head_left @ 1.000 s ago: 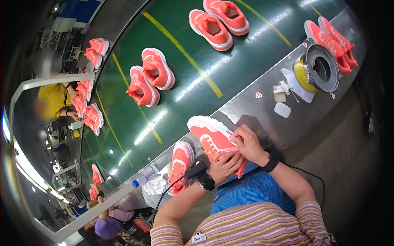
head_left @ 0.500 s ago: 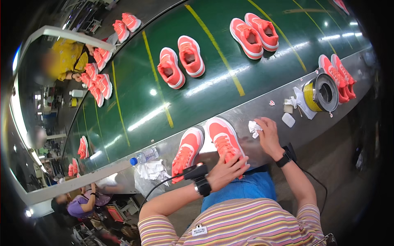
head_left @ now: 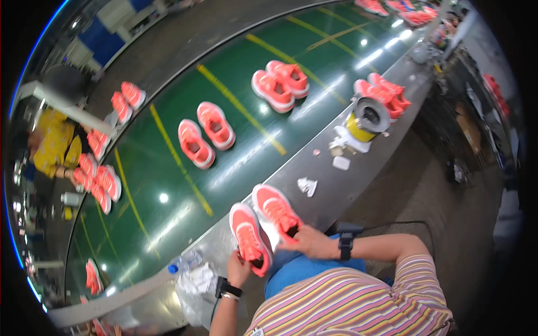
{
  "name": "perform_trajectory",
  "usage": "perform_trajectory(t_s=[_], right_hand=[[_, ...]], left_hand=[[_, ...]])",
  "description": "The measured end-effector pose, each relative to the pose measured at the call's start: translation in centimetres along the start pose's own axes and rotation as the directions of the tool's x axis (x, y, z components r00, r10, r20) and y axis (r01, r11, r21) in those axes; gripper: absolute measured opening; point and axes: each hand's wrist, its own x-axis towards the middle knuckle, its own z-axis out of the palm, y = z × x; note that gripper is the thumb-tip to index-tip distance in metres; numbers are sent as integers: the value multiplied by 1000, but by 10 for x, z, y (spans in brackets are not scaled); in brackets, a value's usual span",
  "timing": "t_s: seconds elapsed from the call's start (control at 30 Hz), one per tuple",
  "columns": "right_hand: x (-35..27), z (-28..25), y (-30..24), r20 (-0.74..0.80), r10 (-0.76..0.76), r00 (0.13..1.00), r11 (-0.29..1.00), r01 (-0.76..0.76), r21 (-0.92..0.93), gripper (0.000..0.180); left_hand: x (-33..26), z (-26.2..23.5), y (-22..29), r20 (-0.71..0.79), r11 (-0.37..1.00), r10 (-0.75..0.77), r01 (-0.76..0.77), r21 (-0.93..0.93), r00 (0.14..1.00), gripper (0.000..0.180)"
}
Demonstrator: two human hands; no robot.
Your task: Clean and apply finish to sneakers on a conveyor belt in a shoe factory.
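Observation:
Two coral-pink sneakers with white soles stand side by side at the metal ledge in front of me, toes pointing away. My left hand (head_left: pixel 239 270) is closed at the heel of the left sneaker (head_left: pixel 248 238). My right hand (head_left: pixel 315 243) grips the heel collar of the right sneaker (head_left: pixel 273 208), fingers pressed on its rear edge. A crumpled white wipe (head_left: pixel 307 186) lies on the ledge just beyond my right hand. Each wrist wears a dark strap with a small device.
A green conveyor belt (head_left: pixel 224 168) with yellow lines carries several more pairs. On the metal ledge (head_left: pixel 347 185) sit a yellow-and-grey round container (head_left: pixel 365 120), a white pad (head_left: pixel 341 163) and another sneaker pair (head_left: pixel 381 94). Left are a clear bottle (head_left: pixel 188 261) and white paper (head_left: pixel 197 280). A person in yellow (head_left: pixel 55 143) works across the belt.
My right hand has let go of the white wipe and taken the right sneaker's heel. My left hand has moved from that sneaker to the left one. The view has turned.

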Motion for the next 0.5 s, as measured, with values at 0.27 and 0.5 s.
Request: perform_trajectory(t_s=[0.27,0.5], right_hand=[[31,16,-14,295,115,949,992,-95,-80,40],[42,-213,42,76,113,991,911,-134,390,56]], left_hand=[[9,31,6,225,969,73,-16,-245,972,35],[74,-32,50,73,867,260,-199,-457,963,20]])
